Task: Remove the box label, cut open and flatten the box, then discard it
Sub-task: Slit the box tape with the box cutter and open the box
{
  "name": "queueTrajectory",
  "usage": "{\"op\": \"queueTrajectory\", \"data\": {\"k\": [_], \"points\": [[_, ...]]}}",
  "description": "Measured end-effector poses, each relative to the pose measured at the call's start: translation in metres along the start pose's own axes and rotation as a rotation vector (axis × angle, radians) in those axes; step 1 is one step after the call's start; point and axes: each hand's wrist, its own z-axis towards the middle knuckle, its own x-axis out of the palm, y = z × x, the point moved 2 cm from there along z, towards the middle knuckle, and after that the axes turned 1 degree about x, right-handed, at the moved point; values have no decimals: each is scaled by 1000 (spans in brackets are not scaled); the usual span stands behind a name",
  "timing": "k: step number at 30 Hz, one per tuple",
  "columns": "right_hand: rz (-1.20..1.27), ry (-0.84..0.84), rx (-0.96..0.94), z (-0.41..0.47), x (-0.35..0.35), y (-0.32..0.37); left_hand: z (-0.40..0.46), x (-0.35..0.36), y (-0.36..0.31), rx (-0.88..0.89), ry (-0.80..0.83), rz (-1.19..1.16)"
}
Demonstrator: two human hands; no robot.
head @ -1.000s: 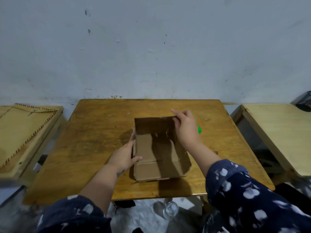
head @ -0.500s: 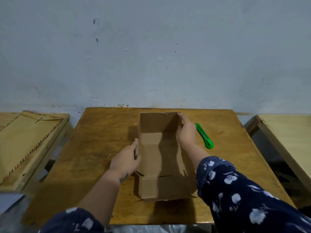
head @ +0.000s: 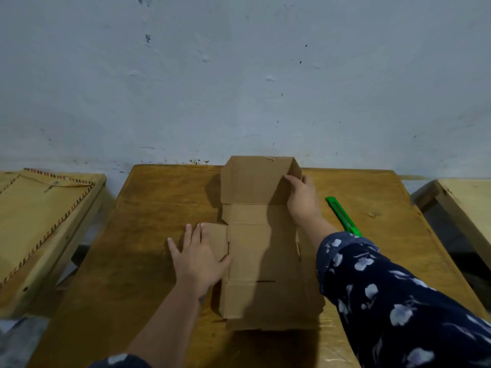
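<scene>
Two hands worked the box (head: 255,251), which lay mostly opened out in the middle of the wooden surface (head: 148,208); the left hand (head: 198,257) pressed flat, fingers spread, on a side flap — nothing gripped, just weight; the right hand (head: 301,199) had its grip closed on the right edge of the far panel, thumb on the inner face, fingers behind it, and that panel stood raised towards the wall. A green cutter (head: 342,215) lay just beside the right forearm, apart from the cardboard. No label showed on the visible faces. Flattening looked well along, with the raised end left to push down. The likely trouble: the stiff far panel could spring back up if released before its crease gave; pressing on one side only could let the cardboard skid towards the wall; the sleeve might nudge the cutter off.
</scene>
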Motion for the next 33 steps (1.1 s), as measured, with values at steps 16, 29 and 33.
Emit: {"op": "queueTrajectory", "data": {"k": [16,29,33], "points": [[-290,47,2,-27,17,-3,2,17,3,-5,-39,-140],[-360,459,-50,-169,43,8,-13,5,13,38,35,-153],[-422,464,-80,-170,47,2,-18,-7,27,57,-8,-154]]}}
